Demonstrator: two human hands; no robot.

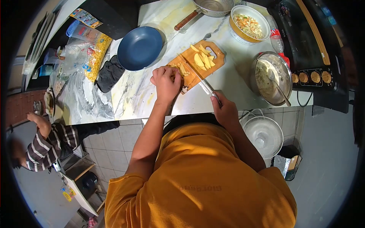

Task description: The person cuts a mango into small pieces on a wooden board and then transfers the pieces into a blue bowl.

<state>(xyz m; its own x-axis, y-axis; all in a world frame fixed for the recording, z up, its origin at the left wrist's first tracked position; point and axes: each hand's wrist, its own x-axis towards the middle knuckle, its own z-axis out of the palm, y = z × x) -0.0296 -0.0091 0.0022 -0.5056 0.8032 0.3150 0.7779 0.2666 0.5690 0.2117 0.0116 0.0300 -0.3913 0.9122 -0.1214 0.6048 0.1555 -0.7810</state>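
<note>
An orange cutting board [216, 70] lies at a slant on the marble counter. Yellow wedges [202, 59] are spread over its far right part, and thinner pieces [183, 69] lie near its left end. My right hand [224, 108] is closed round the handle of a knife [200, 79], whose blade crosses the board between the two groups. At the board's left end, my left hand [167, 81] has its fingers curled down on a yellow piece, mostly hidden beneath them.
Around the board are a blue pan [140, 48], a pot [215, 5], a bowl of shredded vegetables [249, 26] and a metal bowl with a spoon [266, 78]. Plastic bags [85, 49] and a black cloth [110, 74] lie left. Another person [51, 146] is at far left.
</note>
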